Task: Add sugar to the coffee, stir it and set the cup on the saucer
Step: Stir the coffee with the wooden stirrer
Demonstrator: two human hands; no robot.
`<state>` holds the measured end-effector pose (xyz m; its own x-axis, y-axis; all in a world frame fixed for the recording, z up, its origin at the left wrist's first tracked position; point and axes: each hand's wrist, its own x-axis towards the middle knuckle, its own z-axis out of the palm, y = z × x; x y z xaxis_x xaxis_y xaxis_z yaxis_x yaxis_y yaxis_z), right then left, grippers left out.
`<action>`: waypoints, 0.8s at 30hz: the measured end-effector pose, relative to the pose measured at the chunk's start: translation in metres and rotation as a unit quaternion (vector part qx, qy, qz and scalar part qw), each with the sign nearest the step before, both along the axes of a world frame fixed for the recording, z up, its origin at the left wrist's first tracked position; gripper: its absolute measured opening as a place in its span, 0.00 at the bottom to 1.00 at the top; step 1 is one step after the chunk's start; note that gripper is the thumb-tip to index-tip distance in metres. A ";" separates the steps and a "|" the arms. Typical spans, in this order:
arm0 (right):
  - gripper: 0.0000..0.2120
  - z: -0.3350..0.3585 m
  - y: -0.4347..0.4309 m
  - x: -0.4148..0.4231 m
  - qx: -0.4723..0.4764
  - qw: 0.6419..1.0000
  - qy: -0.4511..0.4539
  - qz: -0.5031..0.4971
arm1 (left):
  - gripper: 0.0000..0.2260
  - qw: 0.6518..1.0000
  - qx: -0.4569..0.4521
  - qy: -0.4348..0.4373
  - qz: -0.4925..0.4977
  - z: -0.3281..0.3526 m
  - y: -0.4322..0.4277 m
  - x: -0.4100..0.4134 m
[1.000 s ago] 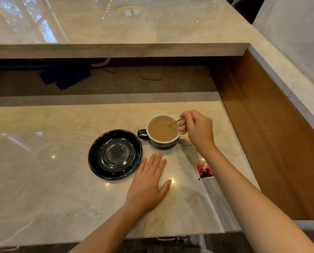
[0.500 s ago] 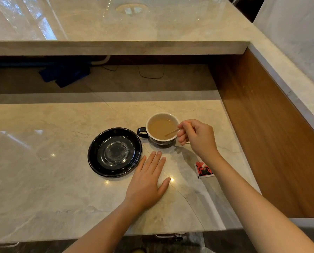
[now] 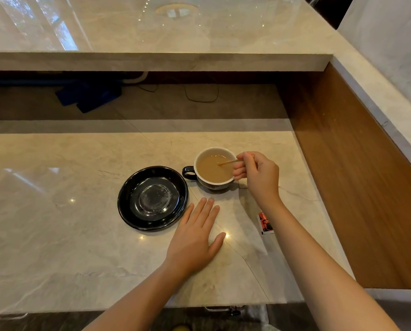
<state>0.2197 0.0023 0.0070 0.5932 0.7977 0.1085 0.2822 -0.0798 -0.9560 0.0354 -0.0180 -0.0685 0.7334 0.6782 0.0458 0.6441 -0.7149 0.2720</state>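
Observation:
A dark cup (image 3: 208, 183) with a white inside stands on the marble counter, filled with light brown coffee, its handle pointing left. My right hand (image 3: 259, 175) pinches a thin wooden stirrer (image 3: 227, 161) whose tip dips into the coffee. Left of the cup lies an empty black saucer (image 3: 128, 199). My left hand (image 3: 196, 237) rests flat on the counter, fingers spread, just right of the saucer and in front of the cup. A torn red sugar packet (image 3: 264, 222) lies by my right forearm, partly hidden.
The lower marble counter (image 3: 56, 223) ends at a wooden side panel (image 3: 357, 187) on the right. A raised marble ledge (image 3: 152, 60) overhangs the back. Blue objects (image 3: 89, 96) and a cable lie in the shadowed recess beneath it.
My right hand has circled with the stirrer around the cup, from the far right rim toward the near right and back up. My left hand and the saucer stay put.

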 end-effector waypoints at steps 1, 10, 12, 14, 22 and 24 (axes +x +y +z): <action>0.11 0.000 -0.001 -0.002 0.002 1.000 0.007 0.005 | 0.28 1.000 0.002 0.000 0.001 0.000 0.000 0.000; 0.11 0.013 -0.014 0.001 -0.031 0.996 -0.012 0.088 | 0.29 1.000 0.003 0.004 0.005 0.000 0.002 -0.003; 0.11 0.019 -0.015 0.007 -0.038 0.994 -0.034 0.093 | 0.29 1.000 0.002 0.004 0.005 0.000 0.002 -0.003; 0.11 0.024 -0.013 0.013 -0.038 0.993 -0.072 0.083 | 0.29 1.000 0.001 0.004 0.005 -0.001 0.002 -0.002; 0.11 0.013 0.001 0.006 -0.002 0.996 -0.094 -0.012 | 0.29 1.000 0.001 -0.004 0.004 0.000 0.002 -0.003; 0.11 0.008 0.003 0.001 0.003 0.998 -0.059 -0.020 | 0.28 1.000 0.002 -0.008 0.003 0.000 0.002 -0.003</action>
<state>0.2204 0.0056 0.0151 0.6071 0.7731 0.1838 0.3893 -0.0877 -0.9169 0.0324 -0.0159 -0.0680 0.7291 0.6818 0.0598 0.6437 -0.7128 0.2784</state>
